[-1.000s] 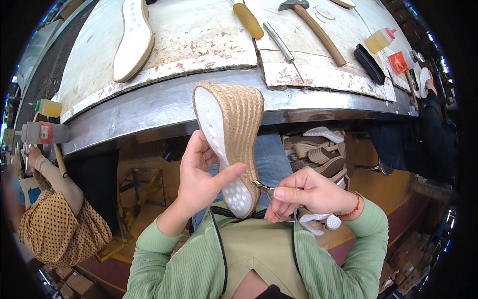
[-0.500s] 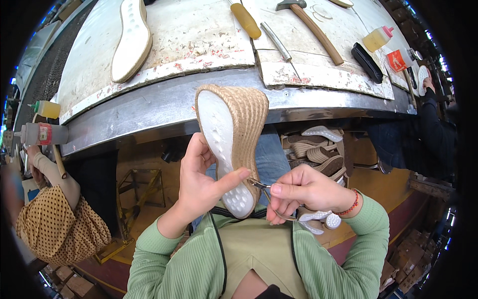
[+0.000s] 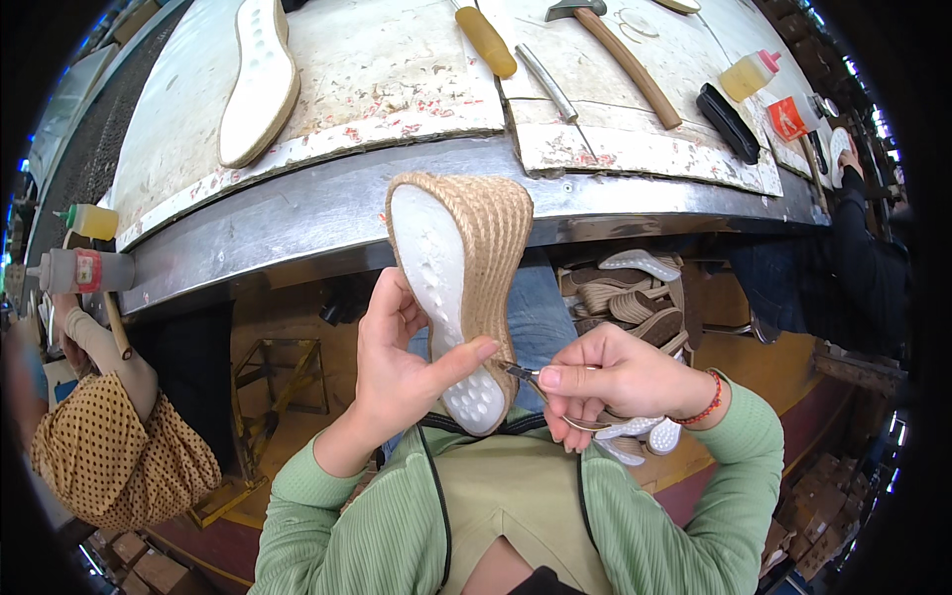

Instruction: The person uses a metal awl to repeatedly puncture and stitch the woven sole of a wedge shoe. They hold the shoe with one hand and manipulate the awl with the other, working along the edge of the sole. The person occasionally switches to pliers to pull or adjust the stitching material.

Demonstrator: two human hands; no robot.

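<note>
A wedge shoe sole [image 3: 496,248], wrapped in tan braided rope with a white dimpled underside, stands on end in front of me. My left hand [image 3: 402,347] is closed around its left side, the thumb lying across the narrow lower part. In my right hand [image 3: 620,372] is a pair of small metal pliers [image 3: 520,372], gripped between thumb and curled fingers. Their dark jaws touch the sole's rope edge just beside my left thumb. The handles run back under my right palm and are partly hidden. I cannot make out whether the jaws hold a thread.
On the workbench [image 3: 327,208] ahead lie another sole [image 3: 263,89], a yellow-handled tool [image 3: 486,42], a metal rod [image 3: 547,84], a hammer [image 3: 635,69], a black brush [image 3: 729,124] and glue bottles [image 3: 749,77]. Below are stacked wedge soles [image 3: 635,307]. Co-workers' arms [image 3: 129,367] show at both sides.
The pliers have turned slightly in my right hand, and their jaws now look closer together against the sole. My right hand has moved a touch; my left hand and the sole are almost unmoved.
</note>
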